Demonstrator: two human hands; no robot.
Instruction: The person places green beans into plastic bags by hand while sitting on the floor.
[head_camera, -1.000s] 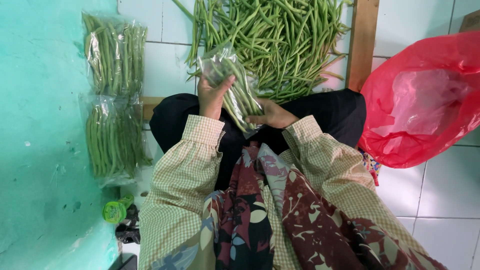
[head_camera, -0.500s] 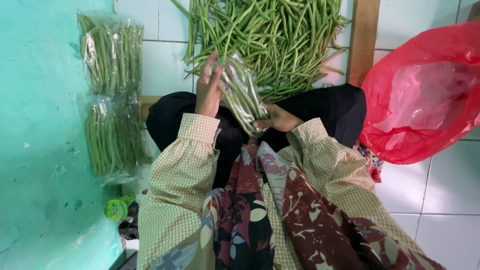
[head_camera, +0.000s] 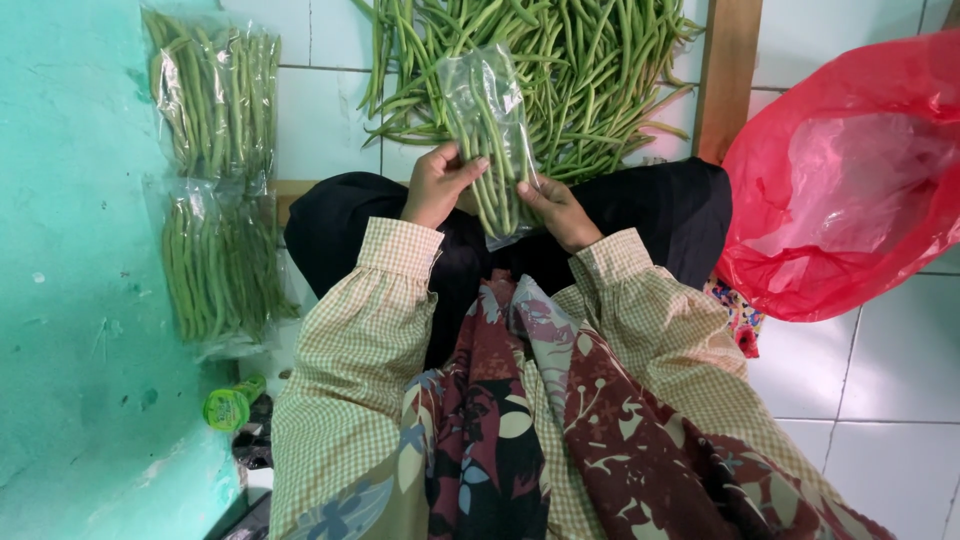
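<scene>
A clear plastic bag of green beans (head_camera: 488, 130) stands upright over my lap, held from both sides. My left hand (head_camera: 438, 183) grips its lower left edge, fingers curled around the beans. My right hand (head_camera: 556, 210) pinches the lower right edge of the same bag. Behind the bag, a big loose pile of green beans (head_camera: 590, 70) lies on the white tiled floor. My checked sleeves and patterned clothing fill the bottom of the view.
Two filled clear bags of beans (head_camera: 215, 95) (head_camera: 215, 265) lie at the left beside a turquoise wall (head_camera: 70, 300). A red plastic bag (head_camera: 850, 190) sits at the right. A wooden plank (head_camera: 728, 80) runs past the pile. A small green cap (head_camera: 228, 408) lies below.
Both hands have turned the bag from a tilt to upright and raised it toward the loose pile. My left hand slid from the bag's top down to its lower edge.
</scene>
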